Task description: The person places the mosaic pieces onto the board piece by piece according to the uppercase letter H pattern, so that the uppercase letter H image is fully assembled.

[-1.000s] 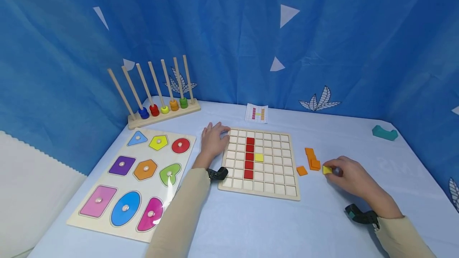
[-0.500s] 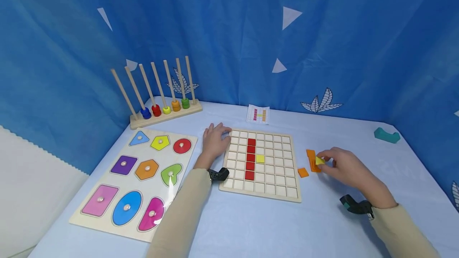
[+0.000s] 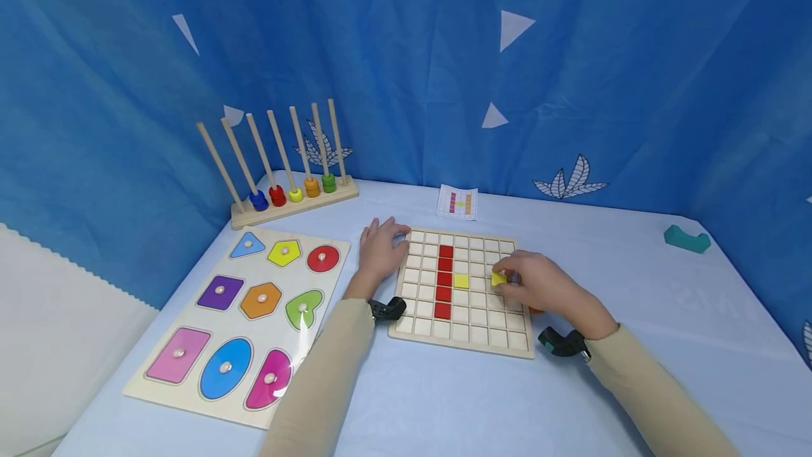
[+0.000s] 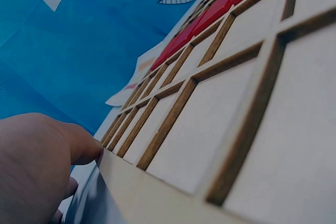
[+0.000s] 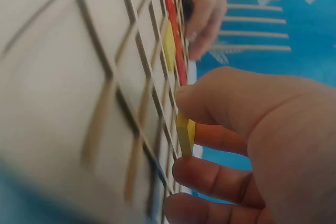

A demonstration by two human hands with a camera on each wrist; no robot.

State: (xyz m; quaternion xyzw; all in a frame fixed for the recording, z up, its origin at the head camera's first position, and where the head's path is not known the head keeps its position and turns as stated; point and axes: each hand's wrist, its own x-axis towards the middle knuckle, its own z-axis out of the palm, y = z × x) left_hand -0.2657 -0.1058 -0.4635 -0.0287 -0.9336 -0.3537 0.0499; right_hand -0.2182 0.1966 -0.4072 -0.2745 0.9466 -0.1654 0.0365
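Note:
A wooden grid board (image 3: 466,346) lies on the table, holding a column of red square tiles (image 3: 444,278) and a yellow tile (image 3: 461,281) beside it. My right hand (image 3: 539,286) pinches another yellow square tile (image 3: 499,278) just over the board's right half; in the right wrist view this held tile (image 5: 185,134) stands on edge between thumb and fingers. At the board's upper left corner, my left hand (image 3: 378,254) rests with its fingertips touching the rim, as the left wrist view shows too. An orange tile (image 3: 536,311) peeks out beneath my right hand, which hides the others.
A pattern card (image 3: 457,202) lies behind the board. To the left are a knobbed shape puzzle (image 3: 336,259) and a peg stand (image 3: 292,208) with coloured rings. At far right sits a teal curved block (image 3: 688,239). A blue curtain hangs behind.
My right hand has carried the yellow tile leftward, from beside the orange tiles to over the board. The left hand has stayed at the board's corner.

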